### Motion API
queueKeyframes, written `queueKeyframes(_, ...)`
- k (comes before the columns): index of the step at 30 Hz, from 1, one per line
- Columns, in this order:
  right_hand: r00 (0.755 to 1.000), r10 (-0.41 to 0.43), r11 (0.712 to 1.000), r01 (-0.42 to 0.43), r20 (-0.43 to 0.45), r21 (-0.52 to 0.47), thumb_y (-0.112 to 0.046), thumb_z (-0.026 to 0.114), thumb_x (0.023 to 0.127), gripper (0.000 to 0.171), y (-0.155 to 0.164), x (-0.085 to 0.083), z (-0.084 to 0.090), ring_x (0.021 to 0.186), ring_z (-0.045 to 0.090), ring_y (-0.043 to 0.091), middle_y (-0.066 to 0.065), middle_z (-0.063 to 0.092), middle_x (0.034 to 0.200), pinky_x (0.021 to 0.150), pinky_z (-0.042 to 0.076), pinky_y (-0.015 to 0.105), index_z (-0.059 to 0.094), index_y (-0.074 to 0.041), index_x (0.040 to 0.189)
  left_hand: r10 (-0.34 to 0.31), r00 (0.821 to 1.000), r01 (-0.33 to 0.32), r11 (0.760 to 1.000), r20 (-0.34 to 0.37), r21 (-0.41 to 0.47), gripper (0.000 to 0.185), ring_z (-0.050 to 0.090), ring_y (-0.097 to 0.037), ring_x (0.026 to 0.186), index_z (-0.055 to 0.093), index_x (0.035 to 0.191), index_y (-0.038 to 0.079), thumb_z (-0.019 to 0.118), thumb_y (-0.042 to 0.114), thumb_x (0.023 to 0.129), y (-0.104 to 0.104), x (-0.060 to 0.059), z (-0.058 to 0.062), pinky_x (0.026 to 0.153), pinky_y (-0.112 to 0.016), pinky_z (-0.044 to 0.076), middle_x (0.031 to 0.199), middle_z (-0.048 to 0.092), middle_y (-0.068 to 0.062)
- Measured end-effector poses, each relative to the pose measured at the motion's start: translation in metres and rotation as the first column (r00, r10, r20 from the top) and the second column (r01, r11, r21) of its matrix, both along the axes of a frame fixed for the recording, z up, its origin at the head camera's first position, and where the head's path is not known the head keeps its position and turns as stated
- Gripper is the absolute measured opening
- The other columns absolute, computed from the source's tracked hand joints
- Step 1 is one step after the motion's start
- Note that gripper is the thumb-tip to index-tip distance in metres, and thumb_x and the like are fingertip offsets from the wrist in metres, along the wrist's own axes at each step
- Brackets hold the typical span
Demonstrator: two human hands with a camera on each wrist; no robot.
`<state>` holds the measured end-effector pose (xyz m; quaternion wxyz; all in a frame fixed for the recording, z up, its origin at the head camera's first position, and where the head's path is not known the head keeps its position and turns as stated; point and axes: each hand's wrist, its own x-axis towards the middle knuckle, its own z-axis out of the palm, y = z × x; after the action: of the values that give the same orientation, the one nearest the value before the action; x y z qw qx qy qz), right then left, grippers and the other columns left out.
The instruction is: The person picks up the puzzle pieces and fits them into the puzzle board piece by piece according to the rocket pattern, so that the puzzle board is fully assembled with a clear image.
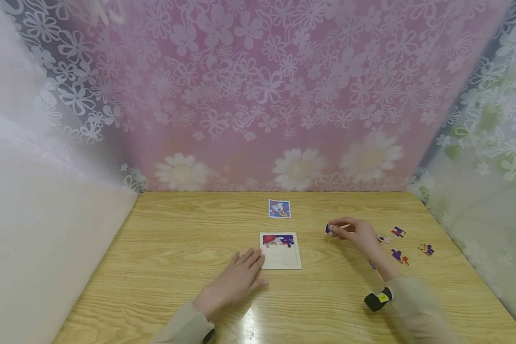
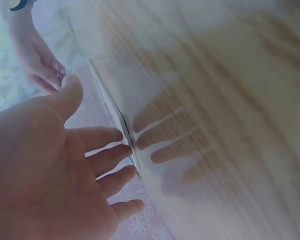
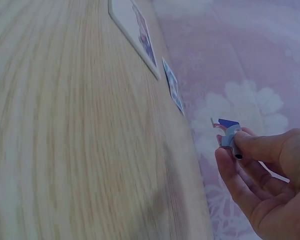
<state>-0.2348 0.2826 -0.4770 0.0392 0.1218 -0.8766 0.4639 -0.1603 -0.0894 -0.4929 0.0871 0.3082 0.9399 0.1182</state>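
Right of the white rectangular puzzle tray point(image 1: 281, 258), your right hand point(image 1: 358, 234) pinches a small blue puzzle piece point(image 3: 227, 131) by one edge; it may slip. Left hand point(image 1: 237, 282), fingers flat, steadies the tray; it could skid.

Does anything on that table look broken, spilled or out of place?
Nothing stands out. The puzzle tray lies flat with only its top row filled, the left hand resting at its edge. The right hand pinches one piece. Loose pieces lie scattered to the right, and a small picture card sits behind the tray.
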Motion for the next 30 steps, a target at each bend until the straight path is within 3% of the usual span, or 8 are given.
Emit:
queueKeyframes(8,0.997,0.058,0.997,-0.057,0.041,-0.048,-0.012,0.069,0.097,0.024,-0.040,-0.005,0.001,0.086,0.073,0.040,0.022,0.073,0.106,0.072,0.063,0.042,0.072,0.002,0.117,-0.031,0.999,0.030,0.999,-0.020,-0.032,0.070,0.025,-0.034,0.152,0.035,0.157,0.004,0.042,0.051,0.105,-0.003,0.004,-0.001,0.121,-0.060,0.023,0.166,0.027,-0.012)
queueKeyframes(16,0.992,0.060,0.997,-0.053,0.111,-0.063,-0.012,0.071,0.096,0.021,-0.079,-0.009,0.000,0.084,0.073,0.034,0.017,0.075,0.104,0.074,0.063,0.043,0.075,-0.001,0.113,-0.034,0.999,0.033,0.999,-0.040,-0.021,0.069,0.028,-0.035,0.151,0.038,0.156,0.003,0.046,0.050,0.105,-0.003,0.007,0.003,0.119,-0.061,0.026,0.165,0.029,-0.014)
queueKeyframes(30,0.977,0.160,0.984,-0.148,0.138,-0.094,-0.009,0.073,0.094,0.016,-0.125,-0.011,-0.015,0.077,0.075,0.027,0.016,0.075,0.105,0.066,0.063,0.036,0.077,-0.002,0.107,-0.034,0.999,0.034,0.999,-0.033,-0.006,0.069,0.029,-0.036,0.150,0.039,0.155,0.001,0.048,0.048,0.105,-0.002,0.008,0.006,0.119,-0.062,0.027,0.164,0.030,-0.015)
